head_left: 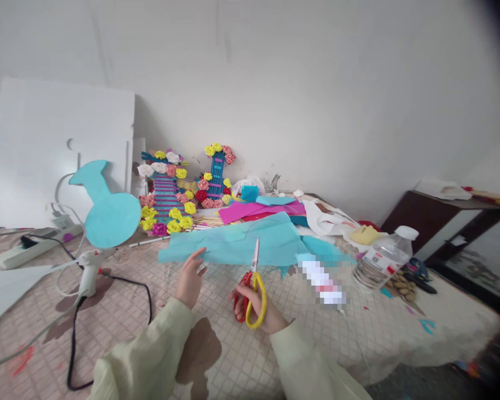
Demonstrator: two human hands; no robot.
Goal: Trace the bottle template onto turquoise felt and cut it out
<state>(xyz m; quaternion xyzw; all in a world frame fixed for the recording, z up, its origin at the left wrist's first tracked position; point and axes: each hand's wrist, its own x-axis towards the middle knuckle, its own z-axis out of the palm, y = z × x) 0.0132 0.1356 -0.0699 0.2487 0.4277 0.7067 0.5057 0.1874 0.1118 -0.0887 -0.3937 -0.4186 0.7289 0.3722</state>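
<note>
One table under a pale cloth with a grid pattern (120,319) fills the foreground; one large white flat board (58,144) leans upright at the back left; one wide sheet of thin turquoise paper (233,241) lies on the cloth; two upright shapes of blue and purple strips trimmed with paper flowers, a wider one (166,194) and a narrower one (217,172), stand side by side beyond it; one turquoise cutout with a round lower end (114,216) stands at the left; one clear plastic bottle with a white cap (379,264) stands at the right; one white glue gun with a black cord (90,275) is just below the cutout; one pair of scissors with one red and one yellow handle (254,271) is in view; two bare hands, in pale green sleeves, are well apart from each other.

The sheet's long axis runs left to right; the scissors' long axis runs away from the person, leaning slightly right, blades almost together, tip towards the sheet.

The sheet lies beyond both hands; the left hand (190,279) is spread and holds nothing visible, its fingertips over the sheet's near edge, though I cannot tell whether they touch; the right hand (270,316) is wrapped round the scissors' handles, which keeps them to the right of the left hand.
</note>
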